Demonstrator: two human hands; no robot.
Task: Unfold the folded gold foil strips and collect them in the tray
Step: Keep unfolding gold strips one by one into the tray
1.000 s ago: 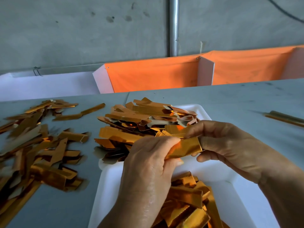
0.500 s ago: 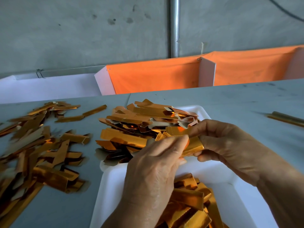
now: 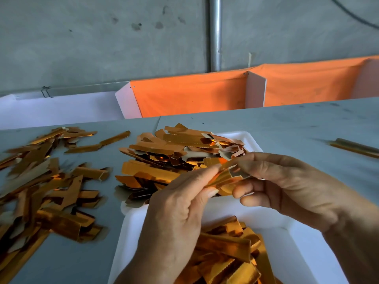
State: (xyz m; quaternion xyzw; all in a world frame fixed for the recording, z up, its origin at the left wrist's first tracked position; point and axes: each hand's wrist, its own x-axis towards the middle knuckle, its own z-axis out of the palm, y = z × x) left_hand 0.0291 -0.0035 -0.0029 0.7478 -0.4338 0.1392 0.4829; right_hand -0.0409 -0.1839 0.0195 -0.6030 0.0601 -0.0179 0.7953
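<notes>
Now: my left hand (image 3: 180,210) and right hand (image 3: 287,185) both pinch one gold foil strip (image 3: 227,177) between them | white tray (image 3: 266,220) directly below grip | loose strips (image 3: 41,187) well left.

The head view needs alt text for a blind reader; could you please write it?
Two hands, left hand and right hand, pinch one gold foil strip above a white tray holding more strips; loose strips lie on the grey table.
</notes>
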